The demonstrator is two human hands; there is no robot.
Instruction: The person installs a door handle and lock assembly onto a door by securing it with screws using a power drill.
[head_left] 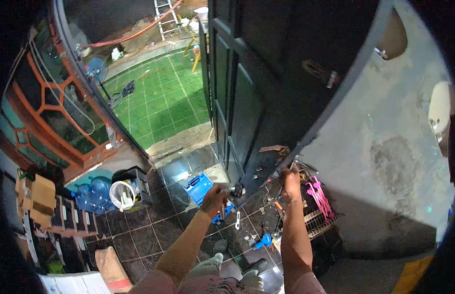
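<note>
My left hand [215, 200] is closed around a dark tool with a round black end [237, 190], held out in front of the black panelled door [257, 98]. The tool's exact kind is not clear. My right hand [290, 182] is raised at the door's edge, its fingers curled; what they hold, if anything, is hidden. Below my left hand an open blue tool case [199, 187] lies on the dark tiles. Between my arms on the floor are a blue tool [263, 241], a white strip [238, 220] and scattered small parts.
Pink objects [320, 198] rest on a wire rack [321, 224] right of my right arm. Blue water bottles [92, 195] and a white bucket [123, 195] stand left, near cardboard boxes [41, 198]. Beyond the doorway lies a green tiled floor [159, 98] with a ladder [165, 19].
</note>
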